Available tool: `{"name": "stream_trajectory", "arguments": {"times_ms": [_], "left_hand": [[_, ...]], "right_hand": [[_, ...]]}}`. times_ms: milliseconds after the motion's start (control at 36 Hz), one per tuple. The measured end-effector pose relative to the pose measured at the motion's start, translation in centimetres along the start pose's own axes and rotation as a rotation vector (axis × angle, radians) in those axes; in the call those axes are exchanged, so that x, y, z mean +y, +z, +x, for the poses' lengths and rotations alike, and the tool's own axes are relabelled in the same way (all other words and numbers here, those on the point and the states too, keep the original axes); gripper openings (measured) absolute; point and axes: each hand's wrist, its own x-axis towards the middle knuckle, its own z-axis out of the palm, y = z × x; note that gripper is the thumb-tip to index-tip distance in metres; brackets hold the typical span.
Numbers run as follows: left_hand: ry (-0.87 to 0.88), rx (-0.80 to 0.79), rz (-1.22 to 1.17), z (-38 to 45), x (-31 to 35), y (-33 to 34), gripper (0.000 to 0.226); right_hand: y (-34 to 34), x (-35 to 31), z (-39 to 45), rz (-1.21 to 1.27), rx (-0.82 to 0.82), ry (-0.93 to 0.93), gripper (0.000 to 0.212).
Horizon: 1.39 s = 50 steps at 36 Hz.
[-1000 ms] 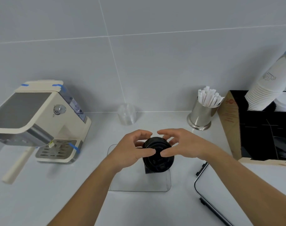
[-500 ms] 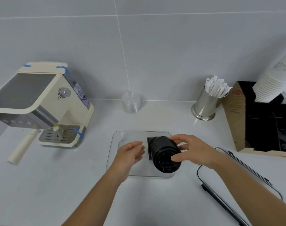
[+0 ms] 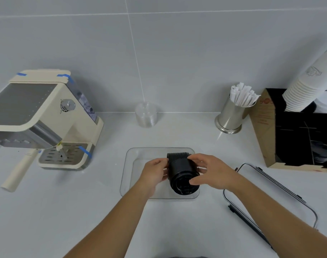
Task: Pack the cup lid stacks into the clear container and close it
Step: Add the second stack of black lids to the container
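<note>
A stack of black cup lids (image 3: 181,170) lies on its side inside the clear container (image 3: 129,164) at the middle of the counter. My left hand (image 3: 154,173) grips the stack's left side and my right hand (image 3: 210,171) grips its right side and front end. A stack of clear lids (image 3: 146,116) stands by the wall behind the container. The container's clear cover with black clasps (image 3: 270,200) lies flat on the counter to the right.
A cream espresso machine (image 3: 39,120) stands at the left with its handle sticking out. A steel cup of wrapped straws (image 3: 233,114) is at the back right. A black box organiser (image 3: 298,135) with stacked paper cups (image 3: 308,84) fills the far right.
The black lid stack has been tipped from upright onto its side and lowered into the container. My left hand let go briefly and now grips it again.
</note>
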Motion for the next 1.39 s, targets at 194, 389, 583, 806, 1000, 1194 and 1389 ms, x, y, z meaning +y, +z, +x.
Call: {"name": "stream_trajectory", "arguments": {"times_ms": [194, 389, 583, 806, 1000, 1194, 1389], "left_hand": [[0.017, -0.022, 0.015, 0.6, 0.7, -0.1, 0.023], [0.025, -0.022, 0.005, 0.8, 0.3, -0.2, 0.022], [0.041, -0.054, 0.012, 0.5, 0.1, -1.0, 0.024], [-0.028, -0.06, 0.184, 0.8, -1.8, -2.2, 0.034], [0.01, -0.1, 0.242, 0.6, -2.6, -1.7, 0.031], [0.031, -0.095, 0.269, 1.1, -3.2, -1.4, 0.032], [0.002, -0.081, 0.347, 1.7, -3.8, -1.2, 0.021]], "right_hand": [[2.2, 0.5, -0.1, -0.145, 0.074, -0.021, 0.079], [3.9, 1.1, -0.5, -0.37, 0.115, -0.103, 0.075], [4.5, 1.4, -0.4, -0.48, 0.128, -0.147, 0.071], [5.4, 2.6, -0.4, -0.501, 0.163, -0.177, 0.07], [5.9, 3.7, -0.2, -0.341, 0.218, -0.137, 0.075], [5.9, 3.2, -1.1, -0.167, 0.167, -0.088, 0.08], [6.3, 4.5, -1.3, 0.241, 0.266, 0.034, 0.075]]}}
